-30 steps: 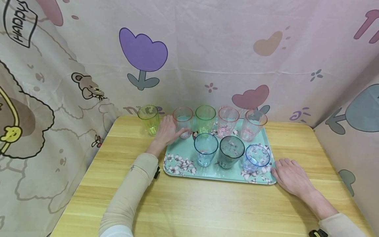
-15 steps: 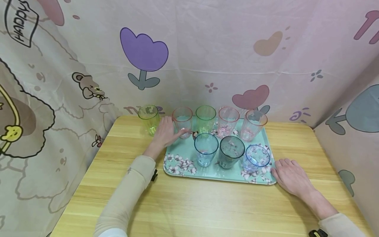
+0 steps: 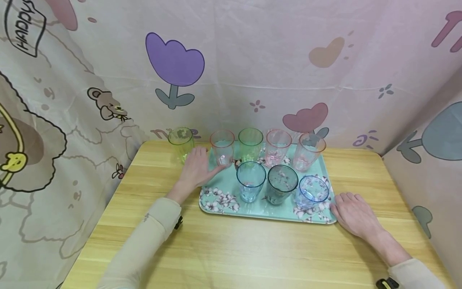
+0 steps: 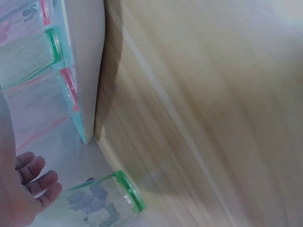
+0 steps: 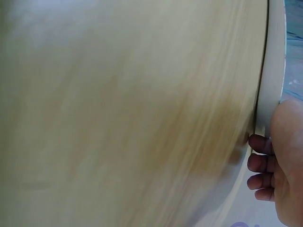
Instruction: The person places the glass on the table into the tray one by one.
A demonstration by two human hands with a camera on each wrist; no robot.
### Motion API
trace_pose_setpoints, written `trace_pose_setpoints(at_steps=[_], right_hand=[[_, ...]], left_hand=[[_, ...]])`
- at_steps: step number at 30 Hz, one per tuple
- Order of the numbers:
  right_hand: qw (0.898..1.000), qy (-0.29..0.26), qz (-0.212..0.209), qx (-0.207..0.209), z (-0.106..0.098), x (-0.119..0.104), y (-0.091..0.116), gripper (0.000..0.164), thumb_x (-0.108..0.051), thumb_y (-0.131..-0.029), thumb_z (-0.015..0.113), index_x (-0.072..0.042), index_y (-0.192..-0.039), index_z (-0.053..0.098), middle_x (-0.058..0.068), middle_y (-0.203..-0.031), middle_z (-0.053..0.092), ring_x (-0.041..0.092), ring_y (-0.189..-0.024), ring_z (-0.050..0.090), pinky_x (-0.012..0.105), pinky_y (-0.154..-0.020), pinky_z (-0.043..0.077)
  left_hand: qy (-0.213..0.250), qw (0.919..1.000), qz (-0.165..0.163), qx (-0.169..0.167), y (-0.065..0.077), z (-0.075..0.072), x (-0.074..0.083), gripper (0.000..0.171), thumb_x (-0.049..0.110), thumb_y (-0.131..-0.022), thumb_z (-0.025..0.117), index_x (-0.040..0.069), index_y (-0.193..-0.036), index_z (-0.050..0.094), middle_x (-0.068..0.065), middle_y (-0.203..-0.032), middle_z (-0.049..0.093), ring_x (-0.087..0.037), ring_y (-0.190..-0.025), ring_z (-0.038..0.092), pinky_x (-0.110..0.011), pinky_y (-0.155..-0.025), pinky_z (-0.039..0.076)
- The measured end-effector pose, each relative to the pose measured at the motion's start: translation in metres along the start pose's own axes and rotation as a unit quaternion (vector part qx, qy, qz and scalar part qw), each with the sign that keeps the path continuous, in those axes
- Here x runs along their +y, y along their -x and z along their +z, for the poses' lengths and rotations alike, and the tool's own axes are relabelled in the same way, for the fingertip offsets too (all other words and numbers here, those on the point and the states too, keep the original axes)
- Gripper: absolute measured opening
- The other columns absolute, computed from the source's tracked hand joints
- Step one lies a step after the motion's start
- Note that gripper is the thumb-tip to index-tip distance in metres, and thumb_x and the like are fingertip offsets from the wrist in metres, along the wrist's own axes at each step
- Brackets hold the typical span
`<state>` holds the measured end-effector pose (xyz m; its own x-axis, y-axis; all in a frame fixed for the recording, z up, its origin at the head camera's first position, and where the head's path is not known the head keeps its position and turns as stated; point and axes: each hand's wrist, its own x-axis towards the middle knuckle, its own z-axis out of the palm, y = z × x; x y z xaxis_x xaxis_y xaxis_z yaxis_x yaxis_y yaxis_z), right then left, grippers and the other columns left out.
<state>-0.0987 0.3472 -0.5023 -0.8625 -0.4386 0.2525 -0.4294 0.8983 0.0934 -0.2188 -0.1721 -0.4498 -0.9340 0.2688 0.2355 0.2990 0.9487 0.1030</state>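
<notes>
My left hand [image 3: 196,166] is over the tray's left edge, fingers pointing away and thumb spread to the right. It holds nothing. Past its fingertips, a yellow-green cup [image 3: 180,141] stands on the table, off the tray; the left wrist view shows that cup [image 4: 106,201] beside the loosely bent fingers. Near the thumb is a pink-rimmed cup [image 3: 222,145] on the floral turquoise tray [image 3: 223,182]. My right hand [image 3: 355,214] rests on the table by the tray's front right corner, its thumb at the edge. In the right wrist view its fingers [image 5: 260,163] are loosely bent.
Also on the tray's back row are a green cup [image 3: 250,141] and two pink cups [image 3: 278,146]. A blue cup [image 3: 250,182], a grey cup [image 3: 282,184] and a short blue cup [image 3: 312,194] stand in front. A patterned cloth [image 3: 234,52] hangs behind the table [image 3: 252,253].
My left hand has drawn back toward me and slightly left, away from the pink-rimmed cup. The right hand, tray and cups look unmoved.
</notes>
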Motion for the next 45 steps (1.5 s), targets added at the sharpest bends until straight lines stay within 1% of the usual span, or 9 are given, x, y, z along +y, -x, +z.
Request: trace_pose_setpoints(at_steps=[7,12,15,19,24,32,37,41,45], right_hand=[[1.0,0.002,0.001,0.001,-0.001,0.0,-0.001,0.026,-0.023,-0.097,0.064,-0.015,-0.078,0.048,-0.001,-0.073,0.049,0.02,-0.072,0.047,0.042,-0.072,0.041],[1.0,0.002,0.0,-0.001,-0.001,0.0,-0.001,0.026,-0.023,-0.097,0.064,-0.015,-0.079,0.048,-0.002,-0.073,0.048,0.019,-0.071,0.046,0.041,-0.07,0.04],[1.0,0.002,0.001,-0.001,-0.001,-0.001,0.0,0.026,-0.023,-0.097,0.064,-0.015,-0.079,0.048,-0.002,-0.073,0.048,0.019,-0.071,0.046,0.041,-0.07,0.04],[1.0,0.003,0.0,-0.002,-0.001,-0.001,0.0,0.025,-0.023,-0.097,0.064,-0.015,-0.079,0.048,-0.002,-0.073,0.048,0.02,-0.072,0.047,0.041,-0.071,0.04],[1.0,0.004,-0.001,0.0,-0.001,-0.001,0.0,0.025,-0.023,-0.097,0.064,-0.015,-0.079,0.049,-0.002,-0.073,0.049,0.021,-0.072,0.047,0.042,-0.071,0.041],[1.0,0.004,0.001,-0.001,-0.001,-0.001,0.0,0.025,-0.023,-0.097,0.064,-0.014,-0.079,0.049,-0.001,-0.074,0.05,0.021,-0.072,0.048,0.042,-0.071,0.041],[1.0,0.005,0.001,-0.001,-0.001,-0.001,0.0,0.026,-0.023,-0.097,0.064,-0.015,-0.079,0.048,-0.001,-0.074,0.051,0.021,-0.072,0.048,0.042,-0.071,0.04],[1.0,0.004,0.004,-0.005,-0.001,-0.002,0.0,0.026,-0.023,-0.098,0.064,-0.015,-0.079,0.048,-0.001,-0.075,0.051,0.021,-0.073,0.048,0.043,-0.072,0.041],[1.0,0.004,0.006,-0.009,-0.002,-0.002,0.0,0.026,-0.023,-0.098,0.064,-0.015,-0.079,0.048,-0.001,-0.075,0.051,0.021,-0.073,0.048,0.042,-0.072,0.04]], left_hand=[[0.009,0.9999,-0.004,-0.005,0.015,-0.01,-0.007,0.102,0.081,-0.092,0.053,-0.009,-0.141,0.051,-0.028,-0.136,0.059,-0.042,-0.125,0.058,-0.053,-0.111,0.048],[0.015,0.9998,-0.007,-0.007,0.029,-0.021,-0.011,0.102,0.079,-0.091,0.057,-0.009,-0.142,0.05,-0.029,-0.135,0.06,-0.044,-0.126,0.058,-0.054,-0.111,0.048],[0.023,0.9996,-0.014,-0.007,0.036,-0.028,-0.015,0.1,0.077,-0.092,0.058,-0.009,-0.142,0.05,-0.029,-0.137,0.059,-0.045,-0.128,0.057,-0.056,-0.112,0.047],[0.019,0.9994,-0.03,0.003,0.045,-0.036,-0.024,0.099,0.076,-0.092,0.058,-0.009,-0.142,0.048,-0.028,-0.136,0.058,-0.045,-0.127,0.056,-0.058,-0.107,0.046],[0.009,0.9981,-0.053,0.029,0.053,-0.045,-0.04,0.102,0.076,-0.09,0.06,-0.01,-0.144,0.047,-0.029,-0.134,0.06,-0.046,-0.124,0.056,-0.059,-0.102,0.046],[-0.02,0.9929,-0.08,0.085,0.057,-0.056,-0.06,0.104,0.078,-0.088,0.061,-0.012,-0.139,0.051,-0.031,-0.129,0.062,-0.045,-0.116,0.057,-0.058,-0.095,0.045],[-0.013,0.9895,-0.098,0.106,0.055,-0.055,-0.068,0.104,0.077,-0.087,0.064,-0.014,-0.137,0.051,-0.034,-0.126,0.062,-0.048,-0.112,0.056,-0.058,-0.092,0.044],[-0.009,0.9875,-0.118,0.104,0.052,-0.05,-0.074,0.107,0.077,-0.087,0.064,-0.015,-0.138,0.049,-0.036,-0.129,0.06,-0.05,-0.112,0.055,-0.058,-0.092,0.043],[-0.002,0.9868,-0.139,0.084,0.047,-0.043,-0.08,0.109,0.08,-0.088,0.058,-0.015,-0.141,0.046,-0.037,-0.134,0.058,-0.051,-0.118,0.053,-0.059,-0.096,0.042]])
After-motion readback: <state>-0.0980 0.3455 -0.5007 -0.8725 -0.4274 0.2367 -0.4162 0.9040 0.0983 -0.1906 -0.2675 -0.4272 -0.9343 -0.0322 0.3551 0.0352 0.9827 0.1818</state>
